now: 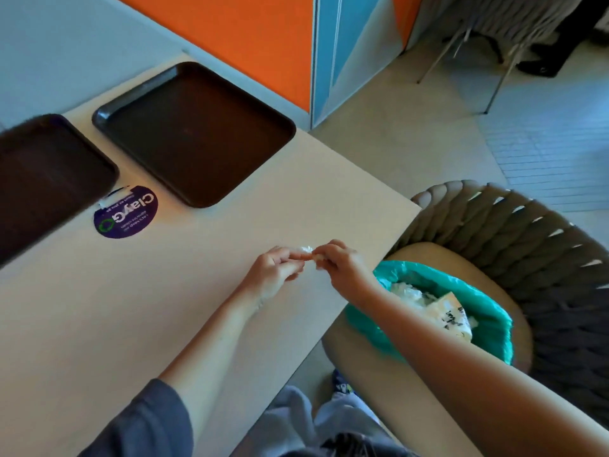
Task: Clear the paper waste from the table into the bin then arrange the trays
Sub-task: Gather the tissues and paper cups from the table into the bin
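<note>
A small crumpled white paper scrap [304,249] is pinched between my left hand [275,270] and my right hand [339,263], just above the beige table [164,308] near its right edge. Both hands have fingers closed on the scrap. To the right, below the table edge, the bin with a teal liner [491,311] holds white paper and a printed wrapper. Two dark brown trays lie flat at the back of the table: one tray [194,133] in the middle, another tray [43,179] at the far left, partly cut off by the frame.
A round purple sticker [127,214] lies between the trays, with a small white paper bit [112,197] at its upper edge. A woven grey chair [527,245] holds the bin on its seat. An orange and blue partition stands behind the table.
</note>
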The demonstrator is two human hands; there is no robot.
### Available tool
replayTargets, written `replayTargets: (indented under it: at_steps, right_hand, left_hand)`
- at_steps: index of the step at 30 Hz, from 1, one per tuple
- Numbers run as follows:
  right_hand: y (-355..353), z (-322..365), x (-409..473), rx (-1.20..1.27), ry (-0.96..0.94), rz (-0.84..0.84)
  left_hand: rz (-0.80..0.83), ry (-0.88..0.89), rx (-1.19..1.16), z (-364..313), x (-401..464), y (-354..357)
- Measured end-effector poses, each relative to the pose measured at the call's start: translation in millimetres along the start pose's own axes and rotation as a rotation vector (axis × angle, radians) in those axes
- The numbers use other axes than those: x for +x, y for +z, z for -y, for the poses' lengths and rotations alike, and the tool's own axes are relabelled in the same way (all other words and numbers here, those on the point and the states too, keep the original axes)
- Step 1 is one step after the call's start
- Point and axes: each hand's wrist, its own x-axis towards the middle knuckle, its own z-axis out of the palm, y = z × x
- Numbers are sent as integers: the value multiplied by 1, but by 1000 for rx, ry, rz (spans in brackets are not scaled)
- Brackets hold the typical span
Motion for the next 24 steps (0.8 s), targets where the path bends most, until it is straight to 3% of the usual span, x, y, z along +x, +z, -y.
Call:
replayTargets:
  at_steps: [4, 10, 19, 24]
  right_hand:
    - [-35, -32, -28, -45, 110, -51]
    - [-81, -87, -80, -190, 224, -129]
    - [-111, -150, -138, -288, 490, -26]
    - [-94, -169, -139, -60, 722, -74]
  left_hand:
    - [-114, 220, 464, 1, 4, 38]
    - [-43, 424, 991, 5, 18, 98]
    - [-119, 398, 1241, 27, 29, 127]
    - [-172, 467, 1251, 27, 35, 132]
